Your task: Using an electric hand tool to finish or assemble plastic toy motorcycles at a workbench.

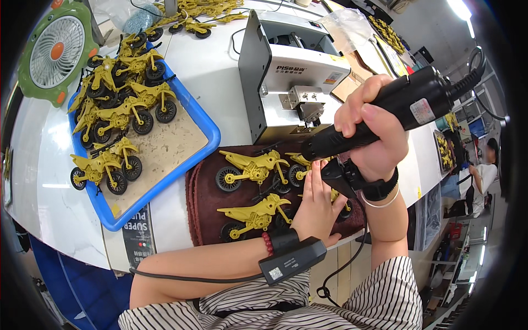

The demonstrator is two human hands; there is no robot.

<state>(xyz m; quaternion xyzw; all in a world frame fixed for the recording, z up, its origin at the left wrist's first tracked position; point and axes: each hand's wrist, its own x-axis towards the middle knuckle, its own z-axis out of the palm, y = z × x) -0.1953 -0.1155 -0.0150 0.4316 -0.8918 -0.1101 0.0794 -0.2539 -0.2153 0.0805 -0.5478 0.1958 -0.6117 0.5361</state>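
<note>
My right hand point(385, 146) is closed around a black electric screwdriver point(404, 102), its thick nose pointing down and left over the cloth. The tool's tip is hidden behind my left fingers and a black device at my right wrist. My left hand point(314, 212) lies with fingers stretched out against a yellow toy motorcycle point(297, 169) at the mat's right, partly covered by hand and tool. Left of that hand, two more yellow toy motorcycles with black wheels, an upper one point(254, 166) and a lower one point(256, 213), lie on the dark brown cloth point(206, 201).
A blue-rimmed tray point(212, 132) heaped with yellow toy motorcycles stands at the left, by a green fan point(58, 52). Behind the cloth is a metal screw-feeding machine point(291, 71). The screwdriver's cable point(476, 69) runs off right. More yellow parts point(206, 11) lie at the back.
</note>
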